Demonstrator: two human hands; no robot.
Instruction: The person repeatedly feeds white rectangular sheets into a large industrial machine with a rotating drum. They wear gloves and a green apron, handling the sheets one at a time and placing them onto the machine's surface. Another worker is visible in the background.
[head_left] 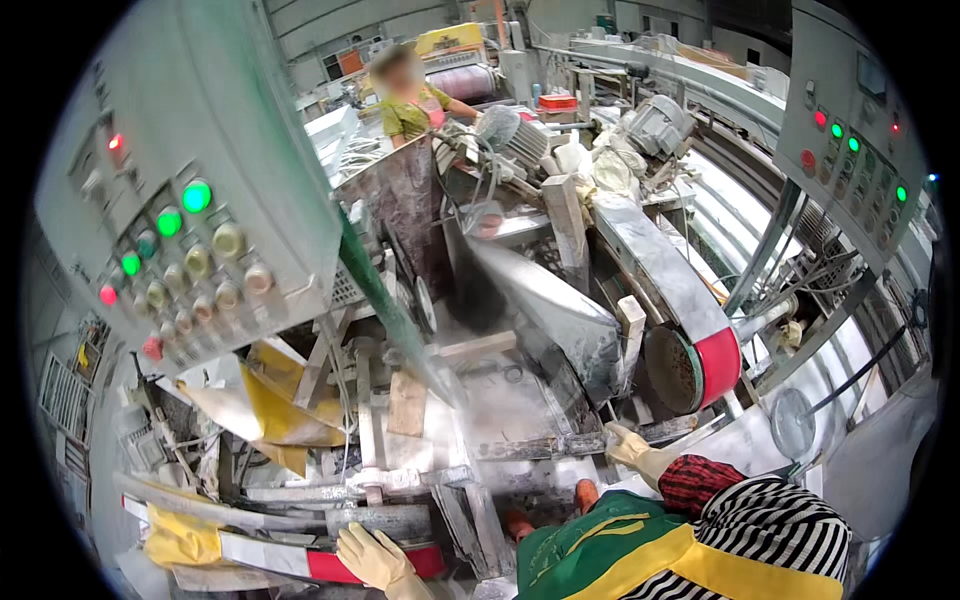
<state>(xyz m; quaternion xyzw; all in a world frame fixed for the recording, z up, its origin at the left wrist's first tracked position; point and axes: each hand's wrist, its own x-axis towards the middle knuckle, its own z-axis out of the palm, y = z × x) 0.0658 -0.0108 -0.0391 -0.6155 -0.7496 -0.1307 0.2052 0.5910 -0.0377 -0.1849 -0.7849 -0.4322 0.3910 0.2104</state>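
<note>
My left hand (375,558), in a cream rubber glove, has its fingers spread at the red and white curved guard (268,555), beside a grey roller (380,522). Yellow sheeting (182,538) is wrapped around that guard farther left. At the right, my right hand (635,450) wears a matching glove, and its fingers reach toward the end of a dusty metal bar (655,432). Those fingers look extended, with nothing visible in them. Just beyond it stands a machine arm with a red band (718,368) around its rounded end. Whether either hand presses on the machine cannot be seen.
A control cabinet (200,200) with lit buttons looms at the left; another control panel (850,140) stands at the right. Across the machinery is a co-worker (408,115) in a yellow-green top. Motors (660,125), a long metal guard (550,310) and a wooden block (407,403) fill the middle.
</note>
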